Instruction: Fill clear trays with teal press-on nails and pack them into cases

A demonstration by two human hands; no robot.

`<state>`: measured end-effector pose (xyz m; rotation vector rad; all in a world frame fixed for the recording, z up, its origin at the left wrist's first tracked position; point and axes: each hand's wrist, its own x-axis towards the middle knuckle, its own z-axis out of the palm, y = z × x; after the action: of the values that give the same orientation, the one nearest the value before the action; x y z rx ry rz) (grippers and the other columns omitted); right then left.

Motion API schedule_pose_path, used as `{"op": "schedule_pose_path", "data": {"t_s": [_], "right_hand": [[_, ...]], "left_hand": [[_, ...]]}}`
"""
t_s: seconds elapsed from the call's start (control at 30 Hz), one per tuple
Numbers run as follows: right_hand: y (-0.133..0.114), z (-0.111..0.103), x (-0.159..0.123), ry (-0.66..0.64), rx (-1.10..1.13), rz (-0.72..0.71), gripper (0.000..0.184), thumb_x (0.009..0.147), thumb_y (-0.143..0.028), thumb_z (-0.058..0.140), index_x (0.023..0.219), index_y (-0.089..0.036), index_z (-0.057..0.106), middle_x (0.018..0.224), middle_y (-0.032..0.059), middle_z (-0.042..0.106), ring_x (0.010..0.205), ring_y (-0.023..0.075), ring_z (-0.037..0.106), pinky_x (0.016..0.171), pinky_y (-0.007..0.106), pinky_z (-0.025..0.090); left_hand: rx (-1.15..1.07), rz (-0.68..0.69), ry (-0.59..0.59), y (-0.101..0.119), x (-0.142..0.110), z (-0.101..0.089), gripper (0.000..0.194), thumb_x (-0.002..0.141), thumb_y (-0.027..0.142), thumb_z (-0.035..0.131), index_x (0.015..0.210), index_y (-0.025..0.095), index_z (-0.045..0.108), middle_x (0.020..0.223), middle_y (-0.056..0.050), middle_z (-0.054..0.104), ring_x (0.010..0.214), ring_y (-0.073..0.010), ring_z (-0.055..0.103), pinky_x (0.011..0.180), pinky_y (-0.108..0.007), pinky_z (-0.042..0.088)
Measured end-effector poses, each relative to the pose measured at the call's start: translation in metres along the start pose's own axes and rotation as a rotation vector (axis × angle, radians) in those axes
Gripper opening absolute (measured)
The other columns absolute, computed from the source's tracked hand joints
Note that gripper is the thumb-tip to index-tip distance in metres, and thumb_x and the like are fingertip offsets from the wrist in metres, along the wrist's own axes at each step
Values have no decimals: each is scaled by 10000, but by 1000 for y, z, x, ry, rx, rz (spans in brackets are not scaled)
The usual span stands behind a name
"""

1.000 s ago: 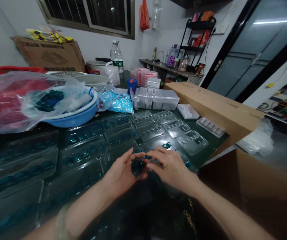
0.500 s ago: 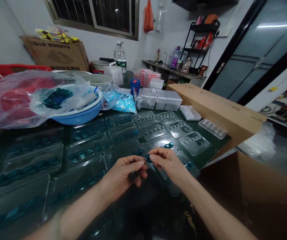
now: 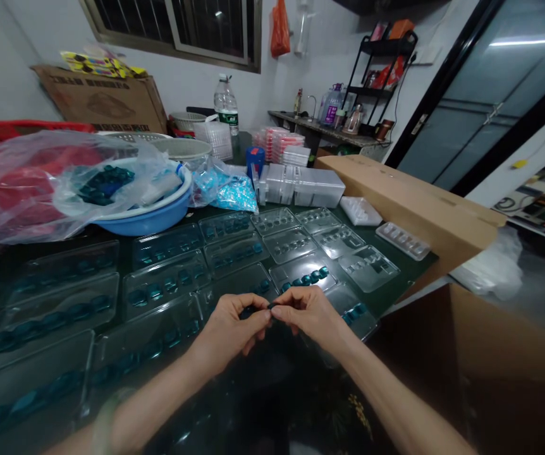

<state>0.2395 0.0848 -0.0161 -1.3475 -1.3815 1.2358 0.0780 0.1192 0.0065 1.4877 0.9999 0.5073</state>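
My left hand [image 3: 229, 325] and my right hand [image 3: 308, 313] meet at the fingertips above the trays, pinching a small dark teal capsule [image 3: 270, 307] between them. The fingers hide most of it. Clear plastic blister trays [image 3: 234, 253] cover the dark green table [image 3: 396, 291], most holding rows of teal capsules. Just beyond my right hand, one tray [image 3: 301, 276] has a row of several capsules. Another tray [image 3: 355, 313] lies beside my right wrist, its capsules near the hand.
A blue basin [image 3: 159, 218] holds a clear plastic bag [image 3: 106, 183] of dark capsules. A bag of light blue pieces [image 3: 227, 193] and stacked clear trays [image 3: 298, 186] stand behind. A cardboard flap [image 3: 410, 212] rises on the right, with a brown carton [image 3: 500, 373] at lower right.
My hands have closed together, from a looser hold to a fingertip pinch. The tray beyond my right hand now shows a longer capsule row. The view has shifted slightly.
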Motion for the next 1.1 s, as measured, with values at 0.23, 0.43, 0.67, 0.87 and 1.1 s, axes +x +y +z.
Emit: {"op": "schedule_pose_path", "data": {"t_s": [0.23,0.43,0.67,0.87,1.1], "right_hand": [[-2,13,-7,148,-473,-267,161,757,-151,443,767,-155,603,655,4,573,589,104,498,548,221,360],[2,20,-2,120,-354,-243,259,767,-114,382,863,-155,619,656,2,573,569,91,506,525,193,376],[10,9,1,-109,-27,-7,284,798,-283,421,971,-154,606,640,-1,545,495,82,492,392,163,391],[12,15,-1,62,-291,-175,301,685,-80,419,861,-175,644,636,-22,580,524,76,496,471,166,366],[7,19,-10,249,-443,-216,199,778,-180,411,776,-160,610,607,-6,564,543,96,487,512,192,349]], "left_hand": [[130,-23,-8,-4,0,0,226,737,345,484,763,142,580,480,26,496,348,-64,397,332,-171,286],[196,53,53,5,-1,1,172,718,258,487,685,135,603,456,37,482,358,-54,390,336,-154,273],[242,107,48,2,0,-2,161,705,228,486,640,133,598,465,31,491,401,-67,414,376,-167,295],[317,168,43,-9,3,-1,161,710,212,469,654,141,603,506,24,514,458,-87,452,438,-186,338],[258,96,-4,-4,3,-6,179,742,289,480,720,155,597,488,46,471,410,-67,395,394,-176,296]]}}
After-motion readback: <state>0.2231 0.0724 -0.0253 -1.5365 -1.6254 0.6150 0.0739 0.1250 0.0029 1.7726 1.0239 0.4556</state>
